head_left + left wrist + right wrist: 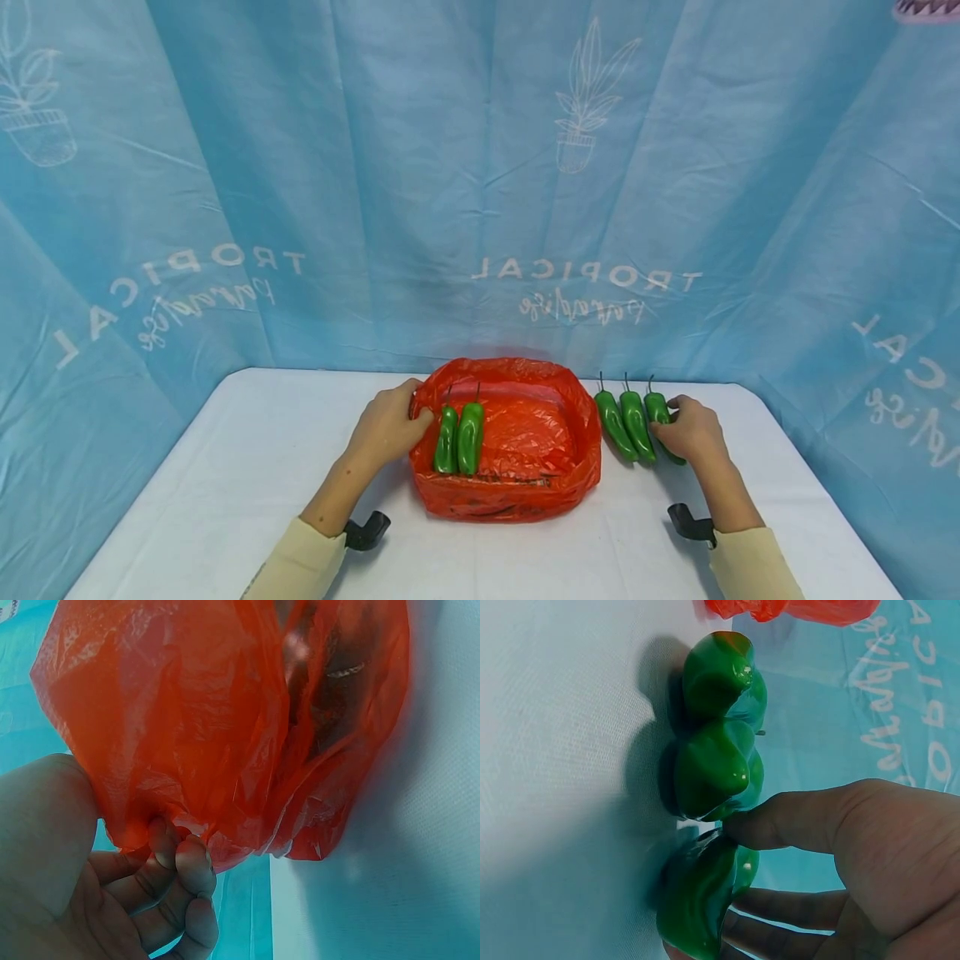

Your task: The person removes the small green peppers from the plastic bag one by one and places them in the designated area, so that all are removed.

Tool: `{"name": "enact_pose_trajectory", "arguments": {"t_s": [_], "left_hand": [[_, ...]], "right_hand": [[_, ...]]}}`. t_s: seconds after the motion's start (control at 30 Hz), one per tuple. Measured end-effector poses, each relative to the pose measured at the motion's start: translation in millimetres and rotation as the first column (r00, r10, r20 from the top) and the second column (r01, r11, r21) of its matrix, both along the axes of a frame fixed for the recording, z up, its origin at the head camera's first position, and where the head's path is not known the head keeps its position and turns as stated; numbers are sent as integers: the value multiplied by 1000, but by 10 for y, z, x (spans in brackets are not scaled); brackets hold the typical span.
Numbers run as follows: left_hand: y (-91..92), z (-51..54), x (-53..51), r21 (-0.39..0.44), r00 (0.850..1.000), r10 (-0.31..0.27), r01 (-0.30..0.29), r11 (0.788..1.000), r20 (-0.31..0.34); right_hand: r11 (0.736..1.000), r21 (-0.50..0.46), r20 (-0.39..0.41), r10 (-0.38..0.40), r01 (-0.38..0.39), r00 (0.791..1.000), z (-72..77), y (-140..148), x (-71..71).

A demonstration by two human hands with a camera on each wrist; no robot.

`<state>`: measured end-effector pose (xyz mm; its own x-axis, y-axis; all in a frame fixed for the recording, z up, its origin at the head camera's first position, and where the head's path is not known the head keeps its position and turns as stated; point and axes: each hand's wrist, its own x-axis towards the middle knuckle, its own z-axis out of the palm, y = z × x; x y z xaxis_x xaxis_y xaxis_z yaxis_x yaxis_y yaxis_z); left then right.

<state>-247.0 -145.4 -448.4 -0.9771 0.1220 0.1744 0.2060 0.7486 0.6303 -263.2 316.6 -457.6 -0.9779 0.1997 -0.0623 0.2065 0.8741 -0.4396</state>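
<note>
A red plastic bag [502,502] with its mouth spread wide sits at the middle of the table. Inside it, toward the left, two green chili peppers [470,439] lie side by side. My left hand [386,427] pinches the bag's left rim, and the left wrist view shows the thin plastic [180,720] bunched at the fingertips. To the right of the bag, three more green chili peppers lie in a row. My right hand [696,432] grips the rightmost pepper [696,900], thumb on one side and fingers on the other. The middle pepper [714,769] is close beside the thumb.
A white cloth [225,467] covers the table. Blue printed curtains [420,208] hang behind it and at both sides. A black wrist mount [367,531] juts from the left sleeve, and another [690,525] from the right.
</note>
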Motion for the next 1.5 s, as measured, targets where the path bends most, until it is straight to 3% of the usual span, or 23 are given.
{"name": "enact_pose_trajectory", "arguments": {"t_s": [0.5, 0.87, 1.5], "left_hand": [[5, 20, -11, -12, 1000, -2, 2, 1000, -14], [-11, 19, -7, -14, 1000, -4, 4, 1000, -8], [-18, 1, -7, -16, 1000, 0, 0, 1000, -10]], "right_hand": [[1000, -11, 17, 9, -9, 1000, 66, 6, 20], [1000, 1, -47, 13, -13, 999, 174, -50, 64], [995, -7, -165, 96, -98, 982, 405, -289, 219]]}}
